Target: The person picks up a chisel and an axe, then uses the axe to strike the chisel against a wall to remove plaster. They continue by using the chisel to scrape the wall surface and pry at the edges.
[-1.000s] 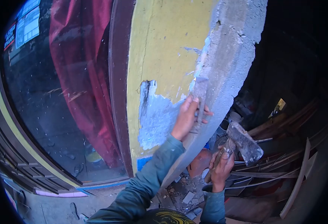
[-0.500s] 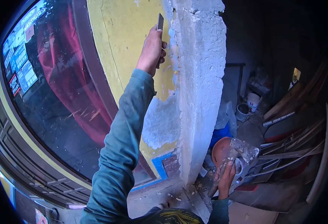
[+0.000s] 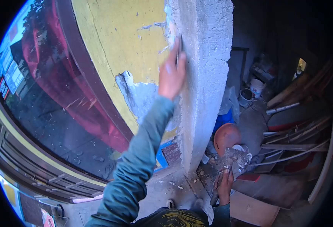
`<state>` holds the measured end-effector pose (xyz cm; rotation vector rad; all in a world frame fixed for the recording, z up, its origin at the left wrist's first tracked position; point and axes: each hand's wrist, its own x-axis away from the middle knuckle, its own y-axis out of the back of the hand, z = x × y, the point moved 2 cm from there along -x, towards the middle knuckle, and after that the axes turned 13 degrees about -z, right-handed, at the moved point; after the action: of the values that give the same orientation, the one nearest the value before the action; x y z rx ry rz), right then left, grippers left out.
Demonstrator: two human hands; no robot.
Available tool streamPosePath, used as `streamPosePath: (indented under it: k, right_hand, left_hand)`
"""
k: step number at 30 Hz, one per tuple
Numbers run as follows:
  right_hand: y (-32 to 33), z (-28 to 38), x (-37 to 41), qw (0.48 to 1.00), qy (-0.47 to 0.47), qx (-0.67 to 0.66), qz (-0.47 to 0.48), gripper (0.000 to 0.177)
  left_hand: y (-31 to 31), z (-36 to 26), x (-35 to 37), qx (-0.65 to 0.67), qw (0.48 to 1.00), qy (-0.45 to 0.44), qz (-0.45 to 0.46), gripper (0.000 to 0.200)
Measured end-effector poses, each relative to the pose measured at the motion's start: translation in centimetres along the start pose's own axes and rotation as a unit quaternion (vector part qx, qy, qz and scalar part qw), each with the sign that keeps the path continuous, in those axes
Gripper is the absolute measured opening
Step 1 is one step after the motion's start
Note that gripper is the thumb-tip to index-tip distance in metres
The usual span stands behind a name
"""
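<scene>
My left hand [image 3: 172, 73] is raised against the yellow wall [image 3: 132, 41], beside the corner of the rough grey-white concrete pillar [image 3: 210, 72]. Its fingers are wrapped round a thin flat blade [image 3: 180, 46], seen almost edge-on. Below it, the paint has come off and a pale grey patch [image 3: 141, 96] shows. Low on the right, my right hand [image 3: 224, 185] grips the handle of a flat trowel [image 3: 237, 159], whose square plate is covered with grey crumbs. An orange-brown basin [image 3: 227, 138] lies just beyond the trowel.
A framed window [image 3: 71, 102] with red curtains stands left. Right of the pillar are a white bucket [image 3: 257, 87], a dark bucket [image 3: 246, 96], a blue bag [image 3: 222, 121] and long wooden strips [image 3: 299, 146]. Debris [image 3: 180, 187] dots the floor by my feet.
My left hand has moved down and right with the blade, toward the pillar. The trowel in my right hand has shifted slightly down and left. The camera view has turned a little.
</scene>
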<state>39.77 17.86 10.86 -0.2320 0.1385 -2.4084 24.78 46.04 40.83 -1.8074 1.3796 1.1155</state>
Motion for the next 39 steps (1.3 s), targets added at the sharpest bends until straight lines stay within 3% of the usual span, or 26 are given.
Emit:
streamPosePath:
  k: [4, 7, 8, 10, 11, 12, 15, 16, 18, 19, 24, 27, 29, 31, 32, 35, 39]
  right_hand:
    - [0.7, -1.6, -2.1, 0.995, -0.043, 0.014, 0.085, 0.038]
    - [2.5, -1.3, -3.9, 0.986, -0.06, 0.055, 0.144, 0.038]
    - [3.3, -1.4, -4.5, 0.985, -0.051, 0.068, 0.152, 0.038]
    - [4.7, -1.1, -5.9, 0.983, -0.055, 0.07, 0.16, 0.037]
    - [5.2, -1.1, -6.5, 0.983, -0.066, 0.071, 0.155, 0.037]
    - [5.6, -1.2, -7.2, 0.984, -0.076, 0.065, 0.148, 0.037]
    - [6.7, -0.8, -8.6, 0.985, -0.117, 0.032, 0.123, 0.038]
    - [7.4, -1.2, -9.3, 0.984, -0.112, 0.024, 0.134, 0.04]
    - [8.6, -1.6, -10.2, 0.983, -0.121, 0.025, 0.135, 0.04]
    - [9.0, -1.7, -10.5, 0.982, -0.129, 0.027, 0.132, 0.041]
    - [10.6, -1.3, -11.4, 0.983, -0.141, 0.029, 0.117, 0.041]
    - [11.3, -2.1, -11.8, 0.984, -0.142, 0.029, 0.107, 0.041]
    - [12.0, -3.0, -12.0, 0.984, -0.144, 0.031, 0.101, 0.041]
    - [12.4, -3.6, -12.3, 0.984, -0.152, 0.043, 0.079, 0.042]
    - [12.5, -3.7, -12.3, 0.984, -0.156, 0.045, 0.076, 0.042]
    - [12.9, -3.9, -12.3, 0.979, -0.169, 0.061, 0.096, 0.042]
    - [13.3, -3.6, -12.3, 0.979, -0.157, 0.069, 0.11, 0.042]
  left_hand:
    - [1.8, 4.1, 12.0, -0.077, 0.989, 0.113, 0.049, 0.052]
    - [3.8, 3.3, 13.2, -0.154, 0.971, 0.179, 0.034, 0.052]
    - [4.4, 2.1, 12.5, -0.195, 0.959, 0.207, 0.008, 0.052]
    - [5.0, -0.6, 7.7, -0.165, 0.975, 0.088, -0.117, 0.048]
    - [5.7, -1.9, 4.7, -0.205, 0.966, 0.099, -0.126, 0.046]
    - [6.0, -3.1, 1.8, -0.175, 0.97, 0.044, -0.163, 0.045]
    - [6.1, -5.9, -6.3, -0.159, 0.966, 0.048, -0.198, 0.05]
    - [5.8, -5.9, -8.4, -0.142, 0.968, 0.012, -0.206, 0.051]
    - [5.0, -6.0, -11.6, -0.103, 0.987, 0.052, -0.111, 0.047]
    - [4.1, -7.1, -11.9, -0.053, 0.991, 0.121, -0.039, 0.046]
    - [0.7, -6.0, -12.3, 0.001, 0.986, 0.163, 0.044, 0.028]
    - [-0.9, -4.4, -9.5, 0.042, 0.983, 0.177, 0.02, 0.019]
    - [-1.0, -2.5, -6.0, 0.117, 0.964, 0.239, 0.012, 0.018]
    - [-1.4, -0.3, -0.9, 0.076, 0.967, 0.242, -0.004, 0.02]
    - [-1.1, 1.5, 4.4, 0.068, 0.95, 0.303, 0.005, 0.021]
    - [-1.1, 4.7, 12.6, 0.042, 0.93, 0.363, 0.025, 0.02]
    - [-0.9, 6.4, 19.9, 0.041, 0.894, 0.446, 0.01, 0.022]
